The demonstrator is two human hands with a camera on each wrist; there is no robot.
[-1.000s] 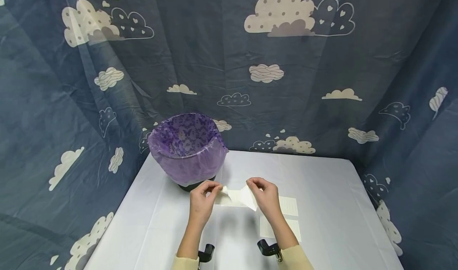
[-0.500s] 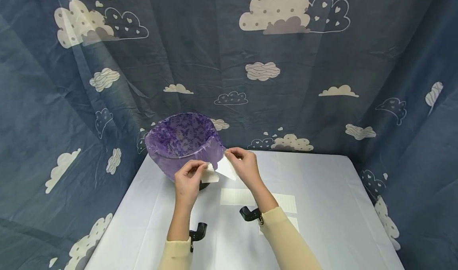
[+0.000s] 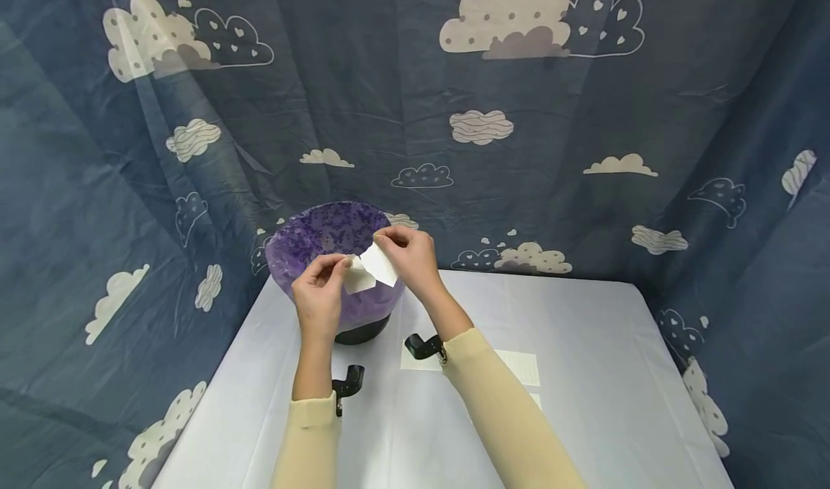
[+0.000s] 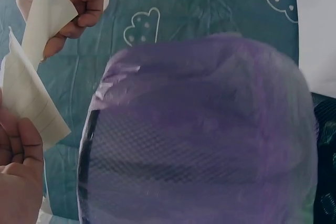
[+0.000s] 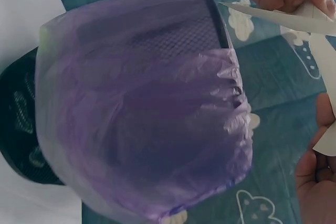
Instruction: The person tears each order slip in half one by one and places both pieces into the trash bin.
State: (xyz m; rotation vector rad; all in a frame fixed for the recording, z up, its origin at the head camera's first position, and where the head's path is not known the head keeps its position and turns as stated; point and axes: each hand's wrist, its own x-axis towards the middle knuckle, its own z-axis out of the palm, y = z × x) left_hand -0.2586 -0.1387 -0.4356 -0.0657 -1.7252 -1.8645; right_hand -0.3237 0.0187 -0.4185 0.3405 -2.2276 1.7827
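Observation:
Over the front rim of a black mesh wastebasket, lined with a purple plastic bag (image 3: 369, 305), both hands hold pieces of pale paper. My left hand (image 3: 319, 298) pinches a cream piece of paper (image 3: 359, 279) with faint lines, plain in the left wrist view. A whiter piece of paper (image 3: 381, 264) is pinched between the thumb and fingers of my right hand (image 3: 411, 258), slightly higher and to the right. The two pieces lie close together and overlap in the left wrist view. In the right wrist view the bag (image 5: 157, 103) covers most of the basket.
Lined paper sheets (image 3: 519, 366) lie on the white table (image 3: 603, 374), partly hidden by my right sleeve. The basket's black base (image 3: 363, 330) stands at the table's back left. Behind it hangs a dark blue cloud-print curtain (image 3: 363, 78).
Both hands have risen from the sheets on the table and moved left and away from me, up to the wastebasket, each carrying its piece of paper.

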